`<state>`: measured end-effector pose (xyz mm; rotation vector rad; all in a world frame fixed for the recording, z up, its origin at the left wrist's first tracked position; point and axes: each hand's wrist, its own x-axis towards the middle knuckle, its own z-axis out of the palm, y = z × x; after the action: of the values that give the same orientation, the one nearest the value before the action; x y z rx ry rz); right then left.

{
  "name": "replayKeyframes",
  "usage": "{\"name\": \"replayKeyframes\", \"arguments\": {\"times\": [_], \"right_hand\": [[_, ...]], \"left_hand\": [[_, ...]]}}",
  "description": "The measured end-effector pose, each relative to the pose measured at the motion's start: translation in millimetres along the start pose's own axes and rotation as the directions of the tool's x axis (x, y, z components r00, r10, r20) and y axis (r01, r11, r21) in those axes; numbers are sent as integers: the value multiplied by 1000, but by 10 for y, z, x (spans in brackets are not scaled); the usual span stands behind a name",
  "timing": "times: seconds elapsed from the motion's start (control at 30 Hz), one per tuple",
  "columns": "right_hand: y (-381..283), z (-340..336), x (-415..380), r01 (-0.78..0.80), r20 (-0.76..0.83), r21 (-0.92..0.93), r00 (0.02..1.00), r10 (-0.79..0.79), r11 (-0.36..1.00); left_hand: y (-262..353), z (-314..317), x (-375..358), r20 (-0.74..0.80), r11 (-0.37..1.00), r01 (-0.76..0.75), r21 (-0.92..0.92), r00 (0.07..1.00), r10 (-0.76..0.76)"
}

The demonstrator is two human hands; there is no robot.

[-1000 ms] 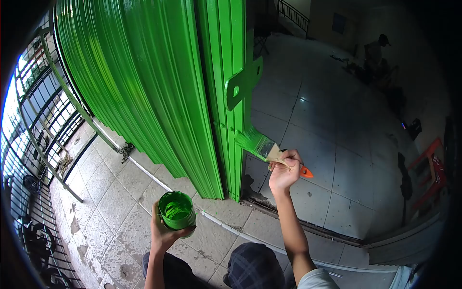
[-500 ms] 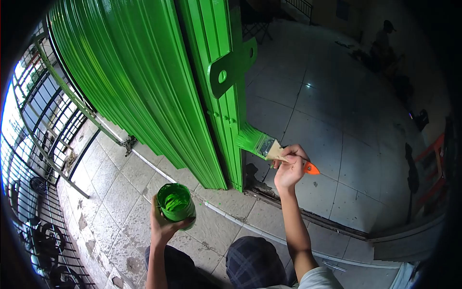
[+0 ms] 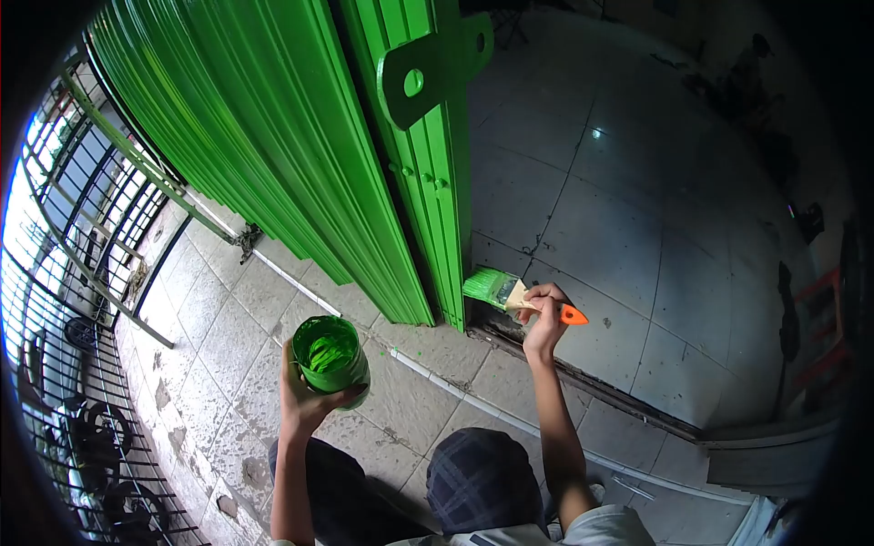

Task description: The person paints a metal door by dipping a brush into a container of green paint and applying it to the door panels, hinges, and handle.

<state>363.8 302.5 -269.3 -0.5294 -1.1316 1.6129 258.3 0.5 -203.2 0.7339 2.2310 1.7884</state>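
In my right hand (image 3: 543, 320) is a paintbrush (image 3: 512, 295) with an orange-tipped handle, its fingers closed round the pale part. Green paint coats the bristles, whose tips are right at the lower edge of the green metal folding door (image 3: 446, 237). My left hand (image 3: 305, 391) wraps round a can of green paint (image 3: 328, 350), held upright with its top uncovered. Wet-looking green streaks line the can's inside. Higher up on the door, a green metal plate (image 3: 401, 91) with a round hole sticks out.
A floor track (image 3: 583, 378) runs along the doorway, with grey floor tiles (image 3: 619, 246) beyond it. Worn paving (image 3: 237, 400) lies under me. Black metal fencing (image 3: 73, 246) and a motorcycle (image 3: 100, 455) stand to the left. A red chair-like frame (image 3: 819, 328) is at the right.
My right hand has brought the brush down along the door's edge toward its bottom. The view has shifted a little; my left hand still holds the paint can.
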Motion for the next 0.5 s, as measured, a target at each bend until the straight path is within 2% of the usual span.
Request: {"name": "replayKeyframes", "arguments": {"times": [0.03,0.1,0.17,0.27,0.37,0.43,0.47,0.5], "right_hand": [[-61,53,28,-7,40,-48,999,9,999],[-286,263,142,93,122,1,988,-92,996],[-544,409,254,197,165,144,962,-219,970],[-462,374,309,251,107,424,940,-324,870],[-6,218,88,73,14,375,996,-84,924],[317,-37,-48,-56,-89,233,993,78,971],[356,-153,-115,-113,-126,124,984,128,986],[374,-280,-159,-186,-98,-59,979,180,981]], "left_hand": [[-8,-5,-5,-1,1000,8,23,1000,-8],[-4,-9,-1,-6,998,22,66,1000,-22],[57,18,-4,-4,998,21,63,1000,-21],[111,44,-23,-10,997,-2,81,1000,3],[67,27,-31,-16,994,-21,108,1000,22],[59,21,-43,1,993,-30,113,1000,30],[75,30,-28,16,993,-43,109,999,42],[94,44,-23,26,993,-56,105,998,54]]}}
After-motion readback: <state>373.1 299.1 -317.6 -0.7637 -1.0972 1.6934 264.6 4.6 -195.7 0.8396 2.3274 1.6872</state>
